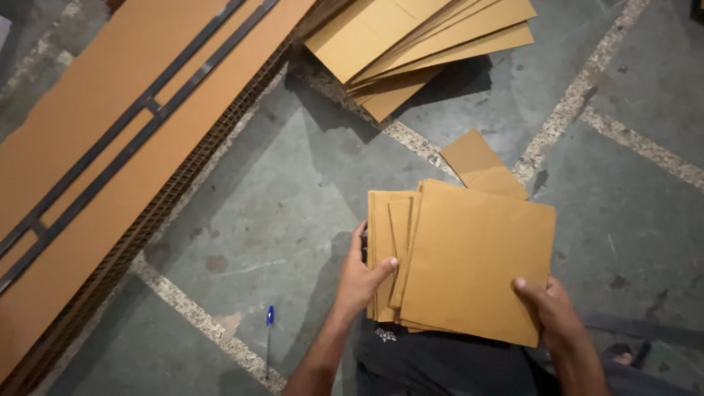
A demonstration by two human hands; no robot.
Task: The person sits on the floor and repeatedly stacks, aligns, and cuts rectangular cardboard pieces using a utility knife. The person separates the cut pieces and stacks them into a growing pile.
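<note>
I've got the cardboard sheets [469, 271] pinched both sides at lower centre, left hand [359, 279] squaring edges, right hand [550, 312] clamping the corner so nothing slides.

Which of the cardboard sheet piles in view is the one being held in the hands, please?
The fanned pile of square sheets at lower centre, gripped by the left hand and right hand. The other pile lies untouched on the floor at the top.

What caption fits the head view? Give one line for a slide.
Left hand and right hand hold a stack of brown cardboard sheets above a grey floor, blue pen nearby.
</note>
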